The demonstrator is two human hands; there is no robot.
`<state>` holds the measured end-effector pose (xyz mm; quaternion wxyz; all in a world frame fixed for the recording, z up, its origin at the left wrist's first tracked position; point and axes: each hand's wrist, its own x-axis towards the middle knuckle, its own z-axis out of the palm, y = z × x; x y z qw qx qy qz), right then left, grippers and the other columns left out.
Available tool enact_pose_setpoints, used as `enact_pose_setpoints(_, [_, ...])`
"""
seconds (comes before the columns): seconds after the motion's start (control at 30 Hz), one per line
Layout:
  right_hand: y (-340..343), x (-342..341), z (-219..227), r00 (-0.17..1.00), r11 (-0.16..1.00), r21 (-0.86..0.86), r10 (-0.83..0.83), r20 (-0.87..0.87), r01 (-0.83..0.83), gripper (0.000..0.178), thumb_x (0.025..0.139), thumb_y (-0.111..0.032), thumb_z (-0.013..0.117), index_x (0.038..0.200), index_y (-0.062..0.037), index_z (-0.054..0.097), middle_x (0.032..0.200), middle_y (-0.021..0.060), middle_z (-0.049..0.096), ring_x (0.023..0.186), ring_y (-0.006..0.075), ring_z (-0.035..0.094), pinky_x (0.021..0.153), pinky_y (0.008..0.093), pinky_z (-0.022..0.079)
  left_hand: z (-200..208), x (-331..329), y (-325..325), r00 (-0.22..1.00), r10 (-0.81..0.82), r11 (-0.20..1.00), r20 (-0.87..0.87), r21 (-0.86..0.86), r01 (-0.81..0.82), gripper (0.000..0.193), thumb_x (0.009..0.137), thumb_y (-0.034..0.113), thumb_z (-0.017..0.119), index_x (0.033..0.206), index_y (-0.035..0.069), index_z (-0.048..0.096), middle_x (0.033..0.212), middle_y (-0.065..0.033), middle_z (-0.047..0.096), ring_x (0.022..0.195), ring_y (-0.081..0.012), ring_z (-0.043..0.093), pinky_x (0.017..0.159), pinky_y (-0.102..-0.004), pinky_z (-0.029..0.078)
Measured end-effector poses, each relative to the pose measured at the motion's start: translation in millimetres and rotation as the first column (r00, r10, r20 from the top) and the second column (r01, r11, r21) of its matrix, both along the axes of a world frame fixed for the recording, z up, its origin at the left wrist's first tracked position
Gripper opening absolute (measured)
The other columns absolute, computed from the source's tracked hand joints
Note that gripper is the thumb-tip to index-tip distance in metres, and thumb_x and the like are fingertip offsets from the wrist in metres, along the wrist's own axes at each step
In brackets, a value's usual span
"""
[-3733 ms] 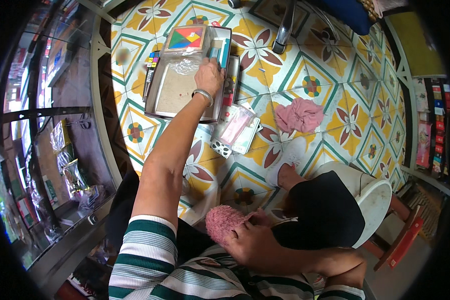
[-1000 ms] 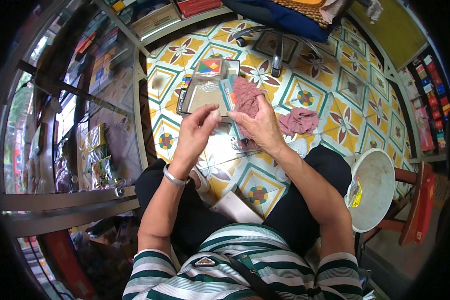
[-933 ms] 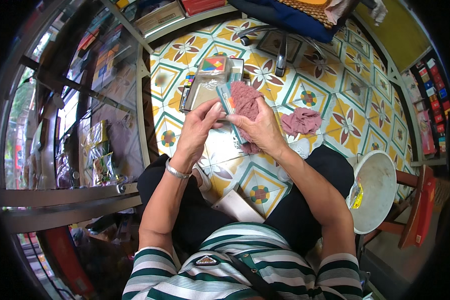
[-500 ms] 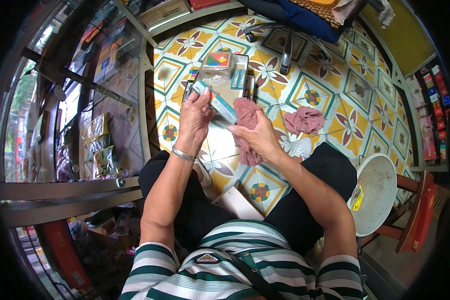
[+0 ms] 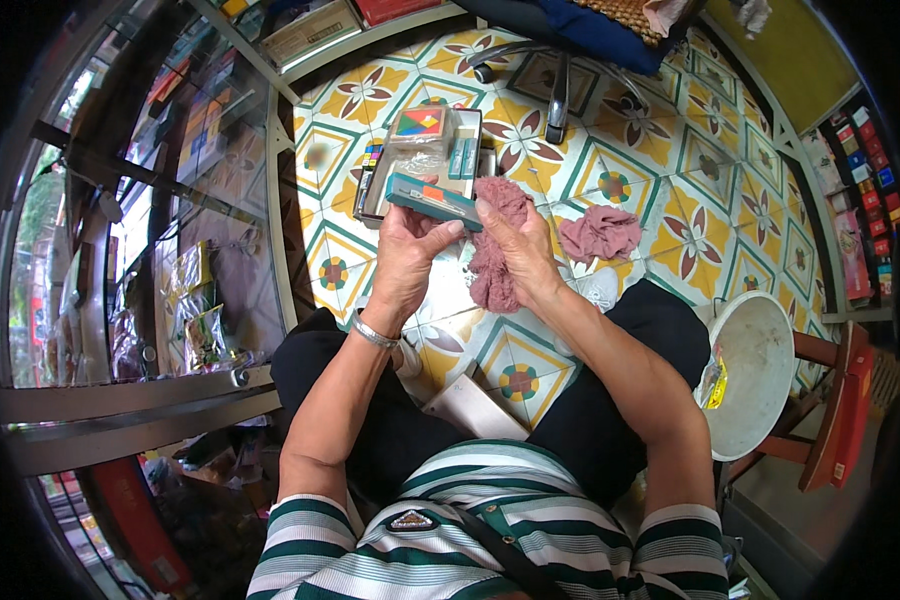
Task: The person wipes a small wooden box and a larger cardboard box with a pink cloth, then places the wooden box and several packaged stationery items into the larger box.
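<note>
A slim teal box (image 5: 433, 198) with a picture on its face is held level in front of me. My left hand (image 5: 406, 260) grips its left part, thumb near the lower edge. My right hand (image 5: 518, 250) is closed on a fluffy pink cloth (image 5: 497, 290), which presses against the box's right end. Just beyond, an open carton (image 5: 373, 205) on the floor holds a plastic-wrapped pack with a colourful top (image 5: 420, 124) and small teal boxes (image 5: 463, 155). The fingers behind the teal box are partly hidden.
A second pink cloth (image 5: 600, 235) lies crumpled on the patterned tile floor. At right stands a pale bucket (image 5: 755, 390) beside a wooden stool (image 5: 820, 410). A glass display case (image 5: 220, 180) runs along the left. Chair legs (image 5: 558, 100) stand at the back; a whitish box (image 5: 478, 408) lies between my feet.
The teal box has turned from a steep slant to nearly level, showing its picture face. My left hand has shifted lower under it, and the cloth now meets its right end.
</note>
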<state>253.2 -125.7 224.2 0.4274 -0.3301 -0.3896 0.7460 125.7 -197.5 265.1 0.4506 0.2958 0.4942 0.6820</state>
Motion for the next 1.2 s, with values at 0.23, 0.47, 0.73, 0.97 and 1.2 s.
enact_pose_setpoints(0.23, [11.9,0.6,-2.4,0.847,0.939,0.343,-0.158,0.508,-0.031,0.063,0.087,-0.049,0.069,0.121,0.0022,0.054,0.104,0.024,0.067,0.094,0.0351,0.066,0.083,0.0418,0.051,-19.8,-1.4,-1.3,0.986,-0.024,0.999,-0.168,-0.03,0.02,0.033,0.09,-0.004,0.066,0.12,-0.002,0.054,0.116,-0.0111,0.065,0.104,-0.018,0.063,0.092,-0.0311,0.052])
enact_pose_setpoints(0.47, [21.7,2.2,27.3,0.668,0.909,0.379,-0.176,0.723,-0.172,0.054,0.092,-0.047,0.065,0.119,-0.0003,0.057,0.106,0.0172,0.068,0.098,0.0288,0.066,0.088,0.0373,0.049,-20.4,2.3,0.7,0.957,0.085,0.995,-0.277,0.073,-0.067,0.03,0.091,-0.004,0.064,0.118,-0.003,0.052,0.113,-0.0102,0.064,0.103,-0.0157,0.061,0.091,-0.0299,0.049])
enact_pose_setpoints(0.73, [-1.5,-3.6,71.7,0.976,0.822,0.541,0.078,0.204,-0.179,0.04,0.102,-0.037,0.05,0.117,-0.0005,0.055,0.116,0.0178,0.058,0.109,0.0254,0.055,0.098,0.038,0.041,-36.0,11.1,-4.3,0.712,0.066,0.997,-0.7,0.016,-0.076,0.039,0.088,-0.001,0.063,0.124,-0.001,0.049,0.106,-0.0158,0.066,0.099,-0.0243,0.065,0.087,-0.0359,0.051])
enact_pose_setpoints(0.97, [6.8,-18.2,22.1,0.854,0.669,0.73,-0.294,0.43,-0.138,0.034,0.101,-0.032,0.05,0.105,0.002,0.052,0.107,0.0271,0.057,0.1,0.0431,0.051,0.094,0.0524,0.036,-30.5,16.3,-1.3,0.748,0.14,0.99,-0.649,0.115,-0.086,0.027,0.09,0.0,0.062,0.114,-0.002,0.051,0.099,-0.0142,0.063,0.092,-0.0266,0.064,0.084,-0.0368,0.049])
enact_pose_setpoints(1.2, [15.8,-6.6,-9.2,0.99,0.999,-0.006,0.038,0.133,-0.038,0.033,0.101,-0.026,0.056,0.116,0.0026,0.062,0.103,0.0101,0.068,0.09,0.0148,0.062,0.081,0.0279,0.049,-12.4,15.3,1.1,0.836,0.055,0.998,-0.545,0.058,-0.028,0.03,0.088,-0.005,0.064,0.112,0.001,0.048,0.094,-0.0089,0.06,0.082,-0.0134,0.059,0.074,-0.0294,0.051])
